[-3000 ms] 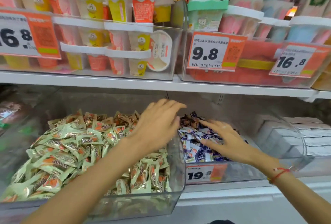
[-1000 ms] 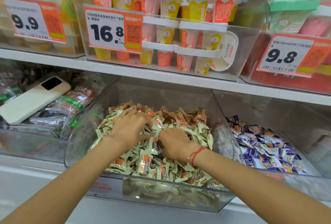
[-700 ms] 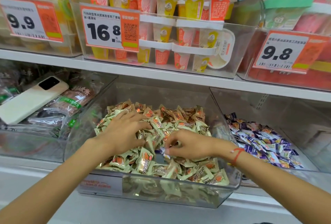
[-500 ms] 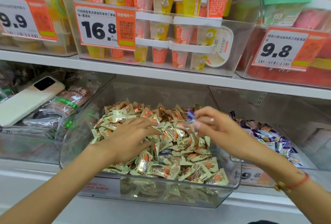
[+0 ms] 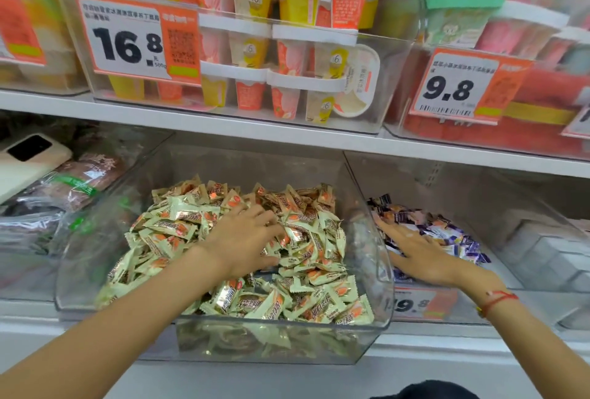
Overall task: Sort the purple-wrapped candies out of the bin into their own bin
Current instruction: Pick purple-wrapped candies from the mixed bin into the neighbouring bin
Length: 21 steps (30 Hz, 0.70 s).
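From the head camera, your right hand (image 5: 424, 255) lies flat over the purple candies (image 5: 453, 235) in the right-hand clear bin (image 5: 542, 239), fingers straight and spread, gripping nothing that you can see. The purple pile sits toward the front left corner of that bin, against the wall it shares with the middle bin (image 5: 380, 274).

Your left hand (image 5: 245, 242) rests palm-down on the heap of cream-and-orange candies (image 5: 178, 229) near the centre of the middle bin. Its fingers are loosely bent into the wrappers and do not seem to hold any.

No purple wrapper shows on the surface of the cream heap, so the visible layer looks sorted. The heap is deep, though, and strays may lie buried under your left hand or lower down; that cannot be told from here. I'd judge the job well along but not finished: you probably need to keep raking through the middle bin.
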{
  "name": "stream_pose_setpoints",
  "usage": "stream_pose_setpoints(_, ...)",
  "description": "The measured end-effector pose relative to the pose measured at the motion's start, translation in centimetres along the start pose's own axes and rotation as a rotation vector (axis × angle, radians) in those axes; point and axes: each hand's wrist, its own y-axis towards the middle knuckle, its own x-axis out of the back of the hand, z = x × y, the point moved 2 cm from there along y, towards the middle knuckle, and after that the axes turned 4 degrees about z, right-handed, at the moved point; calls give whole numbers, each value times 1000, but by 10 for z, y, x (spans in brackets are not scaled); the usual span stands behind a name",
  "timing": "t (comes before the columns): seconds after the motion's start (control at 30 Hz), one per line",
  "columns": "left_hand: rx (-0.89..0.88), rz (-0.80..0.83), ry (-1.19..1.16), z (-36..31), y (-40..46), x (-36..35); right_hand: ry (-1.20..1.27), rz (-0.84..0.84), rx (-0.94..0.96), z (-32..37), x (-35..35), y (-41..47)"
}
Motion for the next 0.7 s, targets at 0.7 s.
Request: stream_pose_setpoints(0.7, 122, -147, -6, 43, -45, 4, -548, -98, 336, 200, -9, 42)
